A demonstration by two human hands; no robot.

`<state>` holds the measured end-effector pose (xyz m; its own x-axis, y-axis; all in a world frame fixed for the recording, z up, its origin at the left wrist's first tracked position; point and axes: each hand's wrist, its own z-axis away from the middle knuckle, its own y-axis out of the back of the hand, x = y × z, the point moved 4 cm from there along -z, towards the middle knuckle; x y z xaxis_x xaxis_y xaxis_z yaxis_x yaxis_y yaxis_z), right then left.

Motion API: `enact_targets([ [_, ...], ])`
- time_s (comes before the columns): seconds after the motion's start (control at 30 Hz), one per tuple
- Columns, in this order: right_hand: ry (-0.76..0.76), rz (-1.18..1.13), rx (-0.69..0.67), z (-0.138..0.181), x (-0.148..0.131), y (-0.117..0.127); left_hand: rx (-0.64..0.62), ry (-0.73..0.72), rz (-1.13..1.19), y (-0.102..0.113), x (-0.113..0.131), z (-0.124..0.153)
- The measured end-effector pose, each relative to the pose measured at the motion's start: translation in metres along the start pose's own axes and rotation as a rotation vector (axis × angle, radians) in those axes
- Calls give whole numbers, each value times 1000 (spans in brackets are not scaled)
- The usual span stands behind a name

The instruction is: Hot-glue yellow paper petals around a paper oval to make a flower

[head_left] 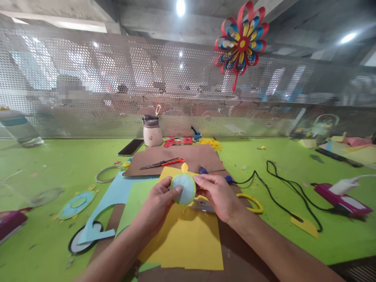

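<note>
Both hands hold a small round paper disc [183,188], light blue with a green rim, above the yellow sheets. A yellow paper petal [184,168] sticks up from its top edge. My left hand [160,201] pinches it from the left, thumb lying on the blue face. My right hand [216,194] has thumb and fingers closed at the disc's right edge; its fingertips are partly hidden behind. Below my right hand lie yellow-handled scissors [255,204], partly covered. Yellow sheets [194,243], a green sheet [132,207] and a cut blue sheet [110,196] lie beneath and to the left.
A red-handled cutting tool [163,163] rests on brown card [199,154]. Behind are a phone [131,147] and a bottle [152,131]. A black cord [267,188] runs right to a purple power strip [342,199]. A blue-green paper piece [76,204] and a round black-rimmed object [72,244] lie left.
</note>
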<state>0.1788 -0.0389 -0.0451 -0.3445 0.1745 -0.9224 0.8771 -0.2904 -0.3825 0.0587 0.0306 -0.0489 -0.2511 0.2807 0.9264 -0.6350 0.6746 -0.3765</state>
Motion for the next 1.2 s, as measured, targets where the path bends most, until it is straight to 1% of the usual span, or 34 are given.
enact_targets([
  [0.33,29,85,-4,-2,-1,0,65,-60,-72,6,-3,-3],
  [0.57,32,243,37,-3,-4,3,67,-30,-90,6,-6,-3],
  [0.73,43,301,34,-3,-6,3,62,-28,-54,2,-2,3],
  [0.8,38,306,21,-3,-6,3,39,-2,-13,-1,-1,5],
  [0.93,37,310,-23,-3,-4,2,41,93,13,-6,-4,7],
  [1.03,41,326,-31,-3,-3,1,70,108,19,-7,-8,6],
  [1.1,35,339,-23,-2,-2,1,117,100,19,-5,-10,5],
  [1.2,-12,316,-8,-2,2,0,177,88,-6,-1,-12,4],
])
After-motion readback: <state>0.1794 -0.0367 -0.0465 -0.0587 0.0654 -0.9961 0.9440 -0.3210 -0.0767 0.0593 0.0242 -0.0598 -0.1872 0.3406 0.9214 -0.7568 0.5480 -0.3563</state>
